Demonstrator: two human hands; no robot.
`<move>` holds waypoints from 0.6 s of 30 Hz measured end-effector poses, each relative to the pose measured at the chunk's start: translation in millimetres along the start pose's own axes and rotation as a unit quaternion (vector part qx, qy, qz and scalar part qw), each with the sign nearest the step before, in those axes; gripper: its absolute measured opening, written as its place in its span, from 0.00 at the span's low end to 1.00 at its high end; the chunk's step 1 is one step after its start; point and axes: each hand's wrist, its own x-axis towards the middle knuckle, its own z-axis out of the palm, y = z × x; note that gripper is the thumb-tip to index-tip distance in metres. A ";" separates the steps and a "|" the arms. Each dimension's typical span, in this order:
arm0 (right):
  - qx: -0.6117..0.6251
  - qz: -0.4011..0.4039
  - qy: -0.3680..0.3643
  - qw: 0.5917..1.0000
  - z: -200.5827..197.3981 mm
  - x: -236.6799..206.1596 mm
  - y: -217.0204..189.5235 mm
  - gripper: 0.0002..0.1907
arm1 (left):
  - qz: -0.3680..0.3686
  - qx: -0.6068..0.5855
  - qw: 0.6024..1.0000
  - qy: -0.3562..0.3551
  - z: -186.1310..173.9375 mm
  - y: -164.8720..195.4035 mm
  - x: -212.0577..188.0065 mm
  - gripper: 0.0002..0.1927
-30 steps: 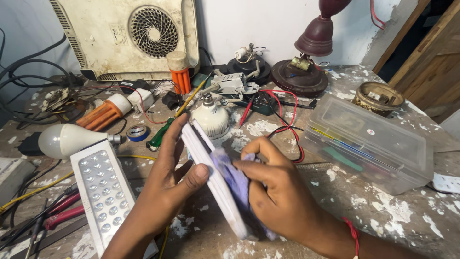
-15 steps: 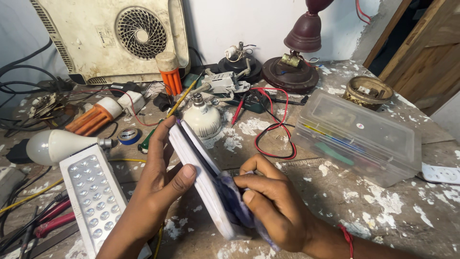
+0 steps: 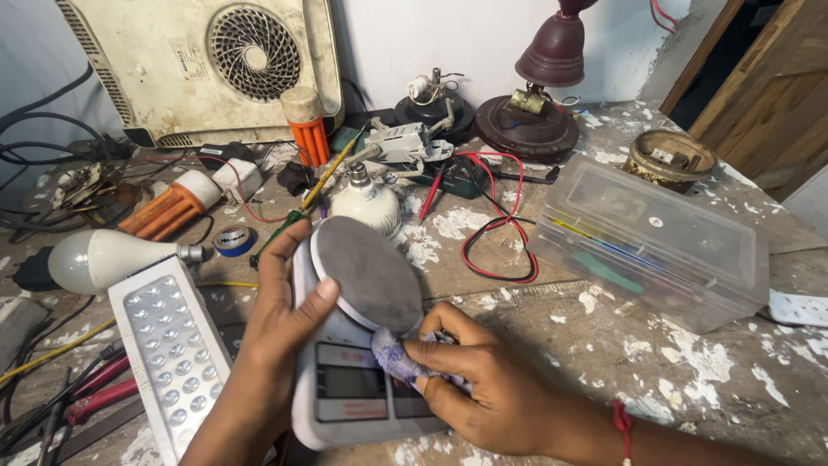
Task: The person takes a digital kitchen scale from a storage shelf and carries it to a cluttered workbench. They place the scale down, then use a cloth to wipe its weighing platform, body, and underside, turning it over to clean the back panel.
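Note:
A small white digital scale (image 3: 358,393) with a round grey platform (image 3: 366,272) and a screen panel faces up at me, tilted off the table. My left hand (image 3: 280,315) grips its left edge, thumb near the platform. My right hand (image 3: 479,384) presses a crumpled purple-blue cloth (image 3: 395,355) against the scale just below the platform.
A white LED panel light (image 3: 168,349) lies left of the scale, with a white bulb (image 3: 99,257) behind it. A clear plastic box (image 3: 655,242) stands at right. Red wires (image 3: 496,216), a screwdriver (image 3: 302,207), orange bulb bases (image 3: 168,207) and a fan housing (image 3: 216,65) crowd the back.
The scale has turned from edge-on to face up, so its platform and screen now show. My right hand with the cloth has shifted onto the front below the platform.

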 end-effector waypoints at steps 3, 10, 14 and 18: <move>-0.032 -0.064 0.019 0.997 1.9 -1.0 4.7 0.19 | -0.003 0.019 0.999 0.044 -0.1 -0.3 2.5 0.42; -0.115 0.050 0.028 0.992 -1.6 -4.5 13.6 0.21 | -0.042 0.010 0.996 0.083 1.4 2.1 5.5 0.43; -0.178 0.105 0.033 0.978 -11.6 -0.7 29.2 0.20 | 0.013 -0.015 0.999 0.032 1.3 0.2 5.6 0.41; -0.161 0.068 0.063 0.983 -13.7 2.0 40.4 0.18 | -0.112 0.019 0.983 0.147 1.3 2.2 6.5 0.32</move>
